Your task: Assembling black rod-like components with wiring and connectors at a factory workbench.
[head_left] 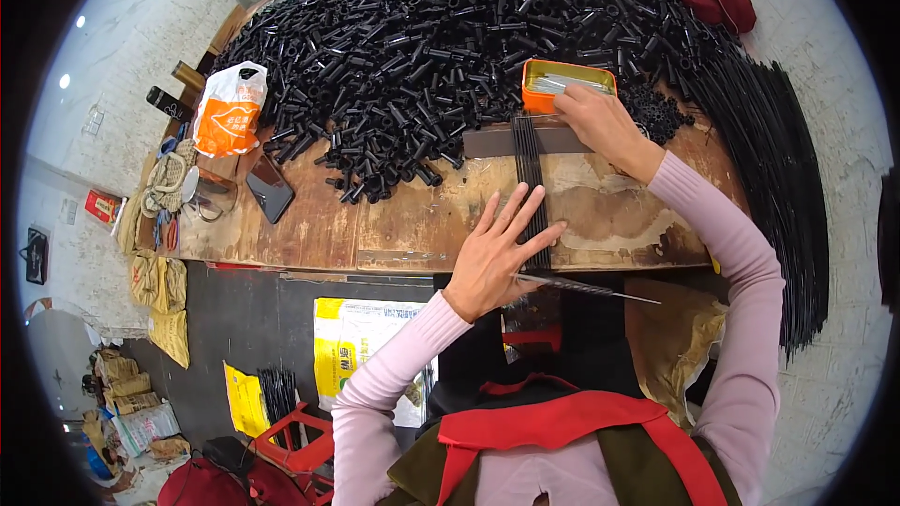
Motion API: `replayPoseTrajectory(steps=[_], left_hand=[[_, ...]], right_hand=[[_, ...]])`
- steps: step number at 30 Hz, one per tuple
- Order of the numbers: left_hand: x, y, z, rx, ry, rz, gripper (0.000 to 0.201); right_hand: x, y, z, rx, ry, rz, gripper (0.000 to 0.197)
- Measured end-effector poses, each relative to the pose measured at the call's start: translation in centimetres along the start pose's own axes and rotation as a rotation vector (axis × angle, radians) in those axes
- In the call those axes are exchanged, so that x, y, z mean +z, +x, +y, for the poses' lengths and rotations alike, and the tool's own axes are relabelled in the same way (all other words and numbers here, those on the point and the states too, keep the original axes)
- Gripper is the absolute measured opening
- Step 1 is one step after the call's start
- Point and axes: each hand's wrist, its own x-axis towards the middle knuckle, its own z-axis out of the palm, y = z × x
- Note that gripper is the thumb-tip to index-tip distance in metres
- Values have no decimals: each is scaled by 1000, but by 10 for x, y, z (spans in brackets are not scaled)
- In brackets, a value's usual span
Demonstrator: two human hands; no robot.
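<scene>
Your left hand is pressing flat, open, on black rods at centre frame; right hand is pinning them near the orange tin. Uneven pressure risks rods rolling off the tabletop.

Pale pink ribbed long sleeves, red apron straps, olive vest

Hands on black rods
</scene>
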Motion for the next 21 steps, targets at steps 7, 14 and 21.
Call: replayPoseTrajectory(steps=[7, 14, 21], left_hand=[[4, 0, -1, 11, -21, 17, 87], [9, -1, -3, 6, -12, 53, 73], [9, 0, -5, 12, 4, 60, 71]], right_hand=[[3, -8, 4, -96, 56, 9, 10], [-1, -6, 1, -54, 58, 11, 15], [10, 9, -1, -94, 223, 59, 20]])
